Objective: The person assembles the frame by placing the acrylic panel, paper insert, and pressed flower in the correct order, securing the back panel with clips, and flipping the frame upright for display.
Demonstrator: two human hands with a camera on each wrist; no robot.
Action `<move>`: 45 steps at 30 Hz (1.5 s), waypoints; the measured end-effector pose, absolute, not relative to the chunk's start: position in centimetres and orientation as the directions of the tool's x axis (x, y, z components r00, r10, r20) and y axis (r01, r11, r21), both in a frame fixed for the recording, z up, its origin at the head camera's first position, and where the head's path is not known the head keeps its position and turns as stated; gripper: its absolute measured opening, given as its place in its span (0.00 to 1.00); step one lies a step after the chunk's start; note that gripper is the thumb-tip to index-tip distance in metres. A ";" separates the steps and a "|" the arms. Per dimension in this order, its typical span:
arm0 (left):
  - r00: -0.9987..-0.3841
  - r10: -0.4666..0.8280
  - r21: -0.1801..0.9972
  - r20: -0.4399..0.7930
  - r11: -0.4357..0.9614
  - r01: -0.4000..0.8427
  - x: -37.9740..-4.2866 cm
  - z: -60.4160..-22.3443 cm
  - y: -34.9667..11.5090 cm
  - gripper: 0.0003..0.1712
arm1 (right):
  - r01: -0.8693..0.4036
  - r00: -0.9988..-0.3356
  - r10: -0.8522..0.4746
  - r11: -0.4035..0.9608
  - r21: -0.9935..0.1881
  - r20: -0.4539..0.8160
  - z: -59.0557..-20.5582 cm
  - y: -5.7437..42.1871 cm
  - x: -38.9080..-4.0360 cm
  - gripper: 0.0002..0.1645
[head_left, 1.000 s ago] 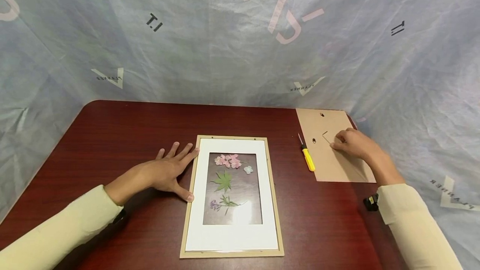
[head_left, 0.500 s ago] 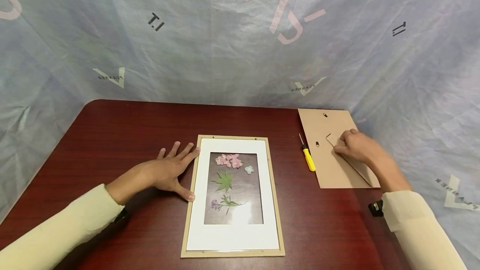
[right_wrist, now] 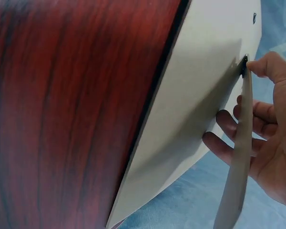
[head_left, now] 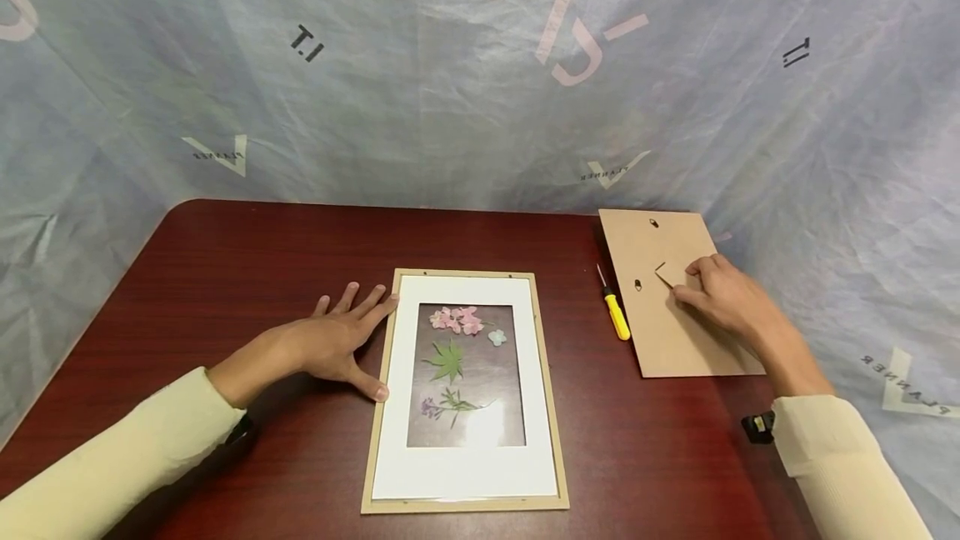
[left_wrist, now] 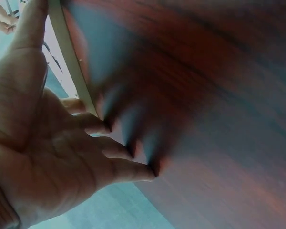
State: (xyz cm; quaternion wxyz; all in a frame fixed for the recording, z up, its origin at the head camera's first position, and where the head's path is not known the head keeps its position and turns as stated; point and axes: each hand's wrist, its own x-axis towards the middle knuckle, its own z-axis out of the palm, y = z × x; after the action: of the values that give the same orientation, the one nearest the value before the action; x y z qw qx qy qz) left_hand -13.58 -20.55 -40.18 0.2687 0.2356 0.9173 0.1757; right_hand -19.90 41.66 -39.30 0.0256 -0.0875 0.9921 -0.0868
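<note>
My right hand (head_left: 726, 297) pinches the narrow stand leg (right_wrist: 240, 152) of a tan picture-frame backing board (head_left: 618, 244), near its hinge. The right wrist view shows the leg standing out from the board, which sits slightly raised off the table along one edge. A wooden picture frame (head_left: 553, 423) lies flat at the centre, with a white mat (head_left: 465, 473) around a clear window. Inside it are pink blossoms (head_left: 457, 321), a green leaf (head_left: 447, 361), a purple sprig (head_left: 431, 408) and a pale flower (head_left: 497, 338). My left hand (head_left: 330, 346) rests with spread fingers against the frame's left edge.
A yellow-handled screwdriver (head_left: 617, 317) lies between the frame and the backing board. Two small dark hangers, such as the near hanger (head_left: 638, 284), are fixed on the board. Grey sheeting (head_left: 420, 90) walls in the dark red table (head_left: 262, 248).
My right hand has shifted a little right with the stand leg. The backing board has moved right along with it, and its left edge now stands raised. The left hand and the frame stay put.
</note>
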 end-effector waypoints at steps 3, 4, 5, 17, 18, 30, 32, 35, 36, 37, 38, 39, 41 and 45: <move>-0.746 0.492 0.391 -0.449 0.859 0.331 -13.7 -38.8 -19.9 0.85 | -0.180 -0.982 -0.186 0.967 -0.179 -0.015 -39.3 41.5 -19.9 0.36; -0.750 0.474 0.365 -0.462 0.872 0.327 -13.9 -38.2 -19.4 0.83 | -0.180 -0.983 -0.185 0.967 -0.181 -0.012 -39.2 41.5 -19.9 0.36; -0.755 0.458 0.339 -0.469 0.883 0.325 -14.2 -37.5 -18.8 0.81 | -0.181 -0.983 -0.186 0.967 -0.181 -0.007 -39.1 41.5 -19.9 0.36; -0.853 0.471 0.555 -0.223 0.781 0.286 -17.1 -33.2 -5.8 0.42 | -0.171 -0.984 -0.178 0.965 -0.198 -0.018 -39.0 41.7 -19.7 0.36; -0.849 0.477 0.607 -0.228 0.751 0.259 -17.2 -33.5 -4.7 0.40 | -0.172 -0.984 -0.179 0.965 -0.200 -0.019 -39.0 41.7 -19.7 0.36; -0.821 0.465 0.934 -0.331 0.286 -0.215 -16.9 -36.0 7.0 0.22 | -0.178 -0.982 -0.186 0.959 -0.221 -0.017 -37.8 41.4 -19.4 0.35; -0.828 0.440 0.929 -0.349 0.280 -0.242 -16.9 -36.4 8.5 0.19 | -0.194 -0.980 -0.198 0.956 -0.220 0.003 -37.6 41.1 -19.0 0.34; -0.828 0.400 0.915 -0.392 0.266 -0.304 -16.9 -36.9 10.2 0.21 | -0.221 -0.975 -0.220 0.951 -0.216 0.028 -37.1 40.6 -18.5 0.33; -0.829 0.389 0.912 -0.403 0.251 -0.325 -16.9 -37.0 10.7 0.23 | -0.227 -0.974 -0.224 0.951 -0.212 0.037 -37.0 40.4 -18.3 0.32; -0.826 0.387 0.910 -0.411 0.228 -0.346 -16.8 -37.2 11.0 0.24 | -0.231 -0.973 -0.227 0.950 -0.209 0.041 -36.8 40.2 -18.2 0.32; -0.822 0.388 0.909 -0.417 0.204 -0.364 -16.9 -37.4 11.3 0.25 | -0.234 -0.972 -0.231 0.950 -0.208 0.041 -36.6 39.9 -18.0 0.32; -0.819 0.392 0.908 -0.419 0.178 -0.379 -16.9 -37.6 11.5 0.25 | -0.238 -0.971 -0.235 0.950 -0.202 0.041 -36.4 39.6 -17.9 0.32; -0.804 0.424 0.905 -0.417 0.106 -0.413 -17.1 -38.0 11.7 0.19 | -0.240 -0.971 -0.238 0.951 -0.194 0.035 -36.1 38.9 -17.7 0.32; -0.758 0.512 0.874 -0.404 -0.028 -0.485 -17.8 -38.7 11.5 0.02 | -0.242 -0.970 -0.240 0.952 -0.188 0.033 -35.5 37.7 -17.3 0.32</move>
State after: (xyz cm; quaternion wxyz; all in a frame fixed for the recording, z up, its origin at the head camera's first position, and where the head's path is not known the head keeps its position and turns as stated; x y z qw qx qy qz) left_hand -17.78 11.47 -38.67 0.3478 0.0113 0.6043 0.7168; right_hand -17.26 37.67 -35.49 -0.0048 -0.1222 0.9879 -0.0959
